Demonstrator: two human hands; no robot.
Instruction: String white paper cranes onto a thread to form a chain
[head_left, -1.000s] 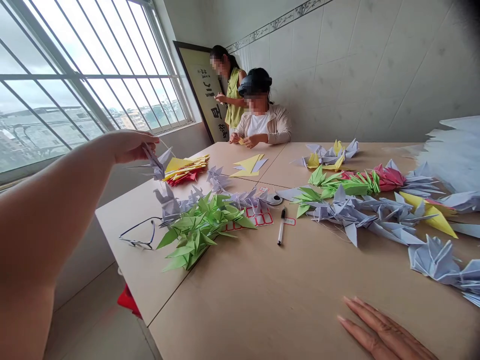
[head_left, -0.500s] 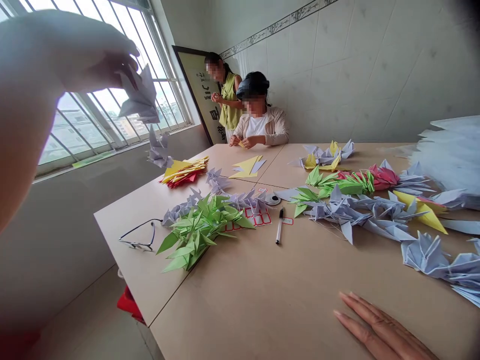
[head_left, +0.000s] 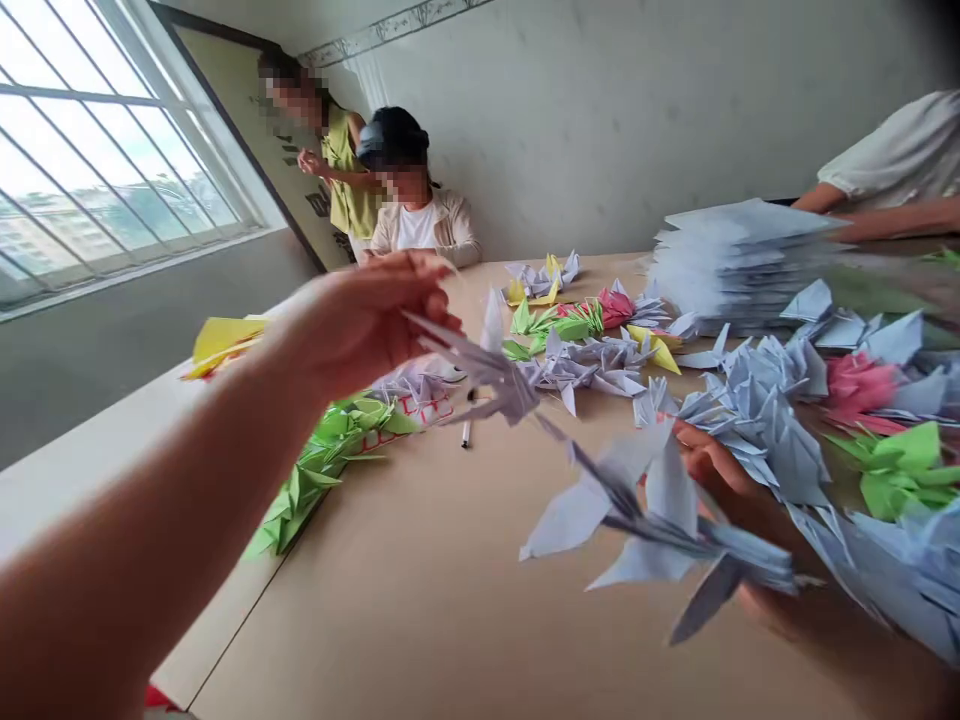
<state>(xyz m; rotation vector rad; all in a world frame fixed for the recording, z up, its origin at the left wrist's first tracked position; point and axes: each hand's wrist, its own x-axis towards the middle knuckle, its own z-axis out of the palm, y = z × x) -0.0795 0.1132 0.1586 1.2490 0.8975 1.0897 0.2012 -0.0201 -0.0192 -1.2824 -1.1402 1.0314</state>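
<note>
My left hand [head_left: 375, 315] is raised over the table with its fingers pinched on one end of a string of pale lavender paper cranes [head_left: 615, 500]. The string runs down to the right to my right hand [head_left: 739, 500], which is closed round the cranes at the other end and partly hidden behind them. The cranes between the hands are blurred by motion. More lavender cranes [head_left: 757, 425] lie heaped just beyond my right hand.
Green cranes [head_left: 315, 460], a pen [head_left: 466, 432] and red-edged labels [head_left: 416, 410] lie on the beige table [head_left: 420, 620]. Pink [head_left: 859, 385], yellow and green cranes spread right. A stack of pale paper [head_left: 739, 260] stands at the back. Two people are at the far end, a third person's arm [head_left: 892, 215] right.
My left hand came down from near the window and across to the right with the crane string. My right hand left the tabletop and took hold of the string. The view turned right.
</note>
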